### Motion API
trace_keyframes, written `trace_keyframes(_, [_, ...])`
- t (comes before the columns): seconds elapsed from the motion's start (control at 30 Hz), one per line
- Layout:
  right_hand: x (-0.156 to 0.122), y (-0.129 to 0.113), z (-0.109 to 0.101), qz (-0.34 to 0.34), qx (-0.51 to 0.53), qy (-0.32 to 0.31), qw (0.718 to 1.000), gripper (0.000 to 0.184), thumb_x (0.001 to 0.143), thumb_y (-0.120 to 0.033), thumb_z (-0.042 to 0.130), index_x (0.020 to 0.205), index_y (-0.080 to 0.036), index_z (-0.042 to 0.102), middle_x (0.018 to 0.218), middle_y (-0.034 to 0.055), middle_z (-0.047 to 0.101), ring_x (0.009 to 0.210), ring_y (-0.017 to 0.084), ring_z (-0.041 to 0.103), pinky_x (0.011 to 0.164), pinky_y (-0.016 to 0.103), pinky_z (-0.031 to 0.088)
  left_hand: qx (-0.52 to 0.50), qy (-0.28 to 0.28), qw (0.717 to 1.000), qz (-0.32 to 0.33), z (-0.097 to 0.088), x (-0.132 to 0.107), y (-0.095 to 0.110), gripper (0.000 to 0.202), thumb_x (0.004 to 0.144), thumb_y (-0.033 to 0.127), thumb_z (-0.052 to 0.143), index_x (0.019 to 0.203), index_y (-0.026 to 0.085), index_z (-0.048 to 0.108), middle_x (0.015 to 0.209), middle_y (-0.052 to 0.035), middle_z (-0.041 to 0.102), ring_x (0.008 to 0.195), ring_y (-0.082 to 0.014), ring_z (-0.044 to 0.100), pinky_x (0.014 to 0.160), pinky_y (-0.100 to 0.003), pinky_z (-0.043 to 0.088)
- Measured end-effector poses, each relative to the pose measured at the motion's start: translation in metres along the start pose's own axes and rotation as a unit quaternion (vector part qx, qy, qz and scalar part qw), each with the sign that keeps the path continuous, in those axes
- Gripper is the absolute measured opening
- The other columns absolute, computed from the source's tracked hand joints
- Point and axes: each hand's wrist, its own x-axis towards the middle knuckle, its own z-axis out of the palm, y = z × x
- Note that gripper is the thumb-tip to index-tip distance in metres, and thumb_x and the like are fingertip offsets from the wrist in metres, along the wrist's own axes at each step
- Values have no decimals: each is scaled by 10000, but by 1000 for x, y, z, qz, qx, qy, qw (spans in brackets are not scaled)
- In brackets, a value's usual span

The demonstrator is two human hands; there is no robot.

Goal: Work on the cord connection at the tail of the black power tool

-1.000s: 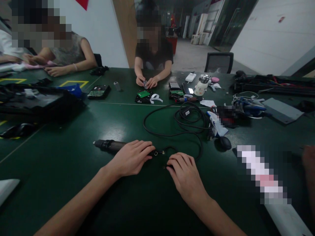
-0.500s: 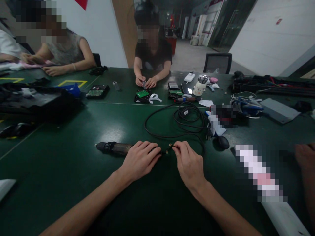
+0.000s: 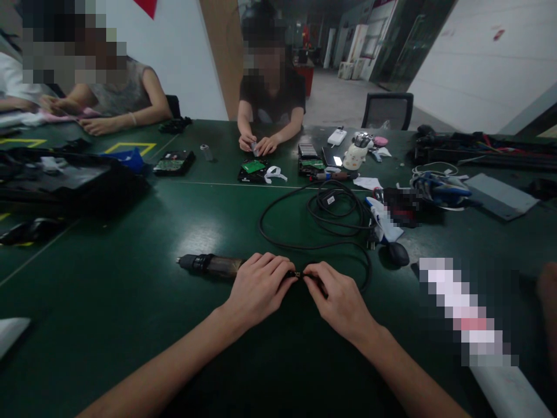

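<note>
A dark electric screwdriver (image 3: 221, 266) lies on its side on the green table, its tip pointing left. My left hand (image 3: 261, 284) is wrapped over its rear end, hiding that part. My right hand (image 3: 338, 290) pinches the end of a black cable (image 3: 264, 235) between thumb and fingers. A small brass-coloured connector (image 3: 298, 274) shows in the narrow gap between my fingertips. The two ends meet or nearly touch there; I cannot tell whether they are joined. Behind my hands the cable lies in loose loops.
A black mouse (image 3: 397, 254) and a plug sit right of the cable. Farther back are circuit-board devices (image 3: 174, 162), a screwdriver and a white bottle (image 3: 354, 154). A large black tray (image 3: 69, 180) stands left. Across the table, a person (image 3: 272, 98) handles a small part. A white strip lies right.
My right hand has brought the cable end left and down, closing the gap to my left hand. The electric screwdriver and my left hand appear slightly farther right, as the view has shifted.
</note>
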Motion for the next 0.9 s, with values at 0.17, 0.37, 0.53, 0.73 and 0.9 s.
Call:
trace_keyframes(0.17, [0, 5, -3, -6, 21, 8, 1000, 129, 1046, -204, 544, 1130, -223, 640, 1059, 64, 680, 901, 197, 692, 708, 295, 559, 17, -14, 1000, -2, 4, 5, 4, 170, 1035, 327, 572, 1133, 215, 656, 1081, -47, 727, 965, -233, 653, 827, -403, 454])
trace_keyframes(0.37, [0, 7, -2, 2, 27, -1, 1000, 140, 1055, -213, 536, 1149, -224, 639, 1066, 65, 659, 919, 198, 676, 715, 294, 553, 28, -33, 996, 73, 0, 1, -2, 270, 1040, 300, 547, 1288, 224, 624, 1268, -57, 694, 1099, -249, 637, 877, -418, 457])
trace_keyframes(0.53, [0, 6, -3, 2, 28, -6, 1000, 147, 1048, -212, 548, 1158, -227, 645, 1080, 69, 655, 914, 197, 677, 681, 285, 554, 38, -16, 997, 64, 3, 1, -3, 201, 1068, 300, 527, 1207, 207, 639, 1217, -46, 713, 1049, -237, 642, 863, -414, 453])
trace_keyframes(0.73, [1, 7, -3, -4, 13, 6, 1000, 143, 1037, -205, 555, 1129, -231, 661, 1067, 65, 670, 882, 191, 684, 688, 289, 566, 25, -22, 997, 70, 1, 1, -1, 247, 1049, 315, 551, 1265, 219, 625, 1254, -48, 703, 1089, -242, 637, 870, -419, 459])
trace_keyframes(0.9, [1, 5, -4, -10, 9, 9, 1000, 142, 1029, -205, 565, 1125, -233, 666, 1052, 59, 674, 864, 188, 686, 686, 290, 568, 54, -6, 997, 62, 6, 1, -2, 192, 1061, 332, 548, 1164, 214, 659, 1169, -56, 728, 1001, -229, 657, 838, -403, 469])
